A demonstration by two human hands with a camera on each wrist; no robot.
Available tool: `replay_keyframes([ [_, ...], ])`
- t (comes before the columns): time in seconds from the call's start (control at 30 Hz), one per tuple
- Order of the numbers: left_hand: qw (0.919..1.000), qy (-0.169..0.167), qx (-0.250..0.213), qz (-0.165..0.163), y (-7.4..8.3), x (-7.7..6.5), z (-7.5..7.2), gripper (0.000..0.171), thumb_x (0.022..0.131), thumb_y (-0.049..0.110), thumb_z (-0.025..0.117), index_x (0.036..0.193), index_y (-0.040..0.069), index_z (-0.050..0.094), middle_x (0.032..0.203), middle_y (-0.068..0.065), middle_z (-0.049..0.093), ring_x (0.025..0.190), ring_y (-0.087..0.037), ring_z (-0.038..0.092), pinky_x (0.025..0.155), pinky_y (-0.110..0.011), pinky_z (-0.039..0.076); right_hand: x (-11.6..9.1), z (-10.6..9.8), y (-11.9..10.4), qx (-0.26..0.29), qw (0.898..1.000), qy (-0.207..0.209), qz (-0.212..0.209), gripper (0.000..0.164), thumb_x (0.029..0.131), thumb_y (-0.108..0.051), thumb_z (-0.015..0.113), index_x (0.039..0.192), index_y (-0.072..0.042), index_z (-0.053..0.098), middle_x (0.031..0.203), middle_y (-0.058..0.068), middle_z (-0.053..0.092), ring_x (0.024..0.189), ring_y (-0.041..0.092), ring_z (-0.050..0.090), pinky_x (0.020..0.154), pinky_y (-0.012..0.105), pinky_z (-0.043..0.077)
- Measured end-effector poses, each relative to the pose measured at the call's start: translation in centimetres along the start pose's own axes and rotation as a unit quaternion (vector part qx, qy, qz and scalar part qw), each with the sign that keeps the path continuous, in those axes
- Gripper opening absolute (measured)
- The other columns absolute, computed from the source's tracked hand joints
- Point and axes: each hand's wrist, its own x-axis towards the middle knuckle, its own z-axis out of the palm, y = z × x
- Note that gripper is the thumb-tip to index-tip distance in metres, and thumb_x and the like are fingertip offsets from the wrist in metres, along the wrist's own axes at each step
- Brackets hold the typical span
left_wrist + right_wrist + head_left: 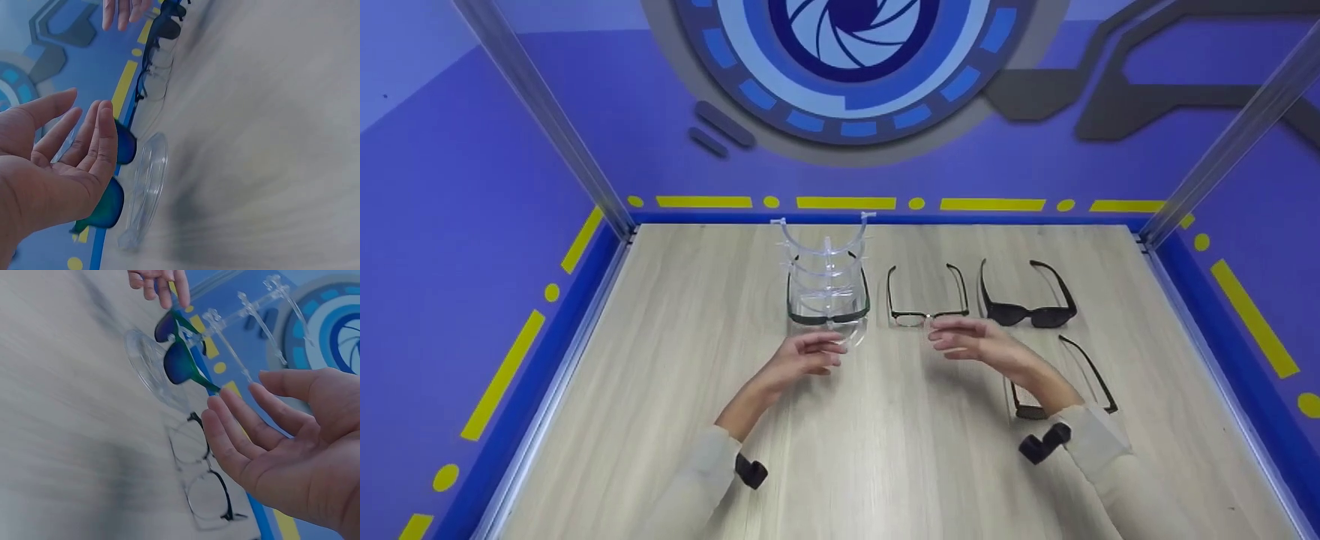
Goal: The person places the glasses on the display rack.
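My left hand (802, 360) hovers just in front of a clear plastic eyewear stand (828, 251), fingers loosely extended and holding nothing. Sunglasses with a green frame (810, 320) and bluish mirrored lenses sit on the stand's lowest tier, above its clear round base (147, 363). My right hand (990, 349) is in the air near the black-framed clear eyeglasses (222, 486), palm turned inward, with no object in its fingers. In the head view its fingertips overlap the edge of those eyeglasses; the right wrist view shows them apart.
Black sunglasses (1050, 318) lie right of the clear eyeglasses, temples pointing back. Closer to me, another dark pair of glasses (1030, 412) is partly covered by my right forearm. Blue panels (547, 150) wall in the wooden tabletop (675, 300) at the back and sides.
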Motion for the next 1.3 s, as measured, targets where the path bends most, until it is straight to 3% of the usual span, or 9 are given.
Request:
replay_keyframes([
  [0.17, 0.9996, -0.021, -0.002, -0.018, -0.2, 0.7, 2.0, 0.049, 0.096, 0.009, 0.069, 0.142, -0.002, 0.056, 0.129, -0.015, 0.07, 0.1, -0.01, 0.071, 0.101, -0.042, 0.058, -2.2, -2.7, 0.1, 0.012, 1.0, 0.009, -0.007, 0.048, 0.104, -0.016, 0.06, 0.146, 0.004, 0.049, 0.141, 0.016, 0.063, 0.122, 0.018, 0.067, 0.107, 0.033, 0.055],
  [0.3, 0.9989, -0.043, -0.009, -0.018, -0.5, 1.4, 3.7, 0.048, 0.096, 0.007, 0.069, 0.141, -0.003, 0.057, 0.127, -0.015, 0.071, 0.099, -0.01, 0.071, 0.096, -0.036, 0.06, -4.1, -5.1, 0.5, 0.026, 0.999, 0.017, -0.019, 0.048, 0.106, -0.014, 0.055, 0.148, 0.008, 0.044, 0.139, 0.012, 0.065, 0.124, 0.017, 0.066, 0.107, 0.031, 0.054],
  [0.57, 0.9963, -0.08, -0.025, -0.014, -1.0, 2.7, 6.8, 0.046, 0.095, 0.001, 0.066, 0.14, -0.004, 0.057, 0.126, -0.02, 0.071, 0.094, -0.007, 0.071, 0.088, -0.028, 0.061, -8.1, -8.9, 1.7, 0.046, 0.997, 0.036, -0.041, 0.041, 0.109, -0.01, 0.047, 0.148, 0.001, 0.047, 0.138, 0.001, 0.067, 0.126, 0.015, 0.064, 0.106, 0.028, 0.055],
  [0.97, 0.9932, -0.099, -0.061, -0.003, -1.2, 5.5, 11.2, 0.05, 0.093, 0.001, 0.069, 0.142, -0.001, 0.057, 0.126, -0.016, 0.072, 0.096, -0.009, 0.072, 0.096, -0.038, 0.061, -13.7, -15.3, 3.8, 0.124, 0.987, 0.014, -0.104, 0.044, 0.109, 0.003, 0.031, 0.15, -0.001, 0.046, 0.141, 0.004, 0.066, 0.127, 0.015, 0.064, 0.106, 0.028, 0.055],
  [1.1, 0.9926, -0.102, -0.065, -0.011, -1.2, 6.2, 12.8, 0.049, 0.093, 0.0, 0.069, 0.141, 0.002, 0.059, 0.127, -0.018, 0.072, 0.095, -0.009, 0.072, 0.098, -0.041, 0.06, -15.2, -16.6, 4.5, 0.132, 0.987, 0.03, -0.09, 0.045, 0.11, 0.001, 0.029, 0.148, -0.008, 0.052, 0.139, 0.0, 0.067, 0.127, 0.014, 0.065, 0.105, 0.027, 0.055],
  [1.3, 0.9913, -0.111, -0.068, -0.021, -1.6, 7.7, 15.2, 0.052, 0.093, 0.0, 0.069, 0.144, 0.002, 0.056, 0.128, -0.019, 0.071, 0.094, -0.009, 0.072, 0.103, -0.048, 0.057, -16.5, -17.4, 5.6, 0.15, 0.984, 0.02, -0.098, 0.046, 0.11, 0.002, 0.026, 0.149, -0.006, 0.051, 0.141, 0.002, 0.066, 0.128, 0.016, 0.064, 0.106, 0.028, 0.055],
])
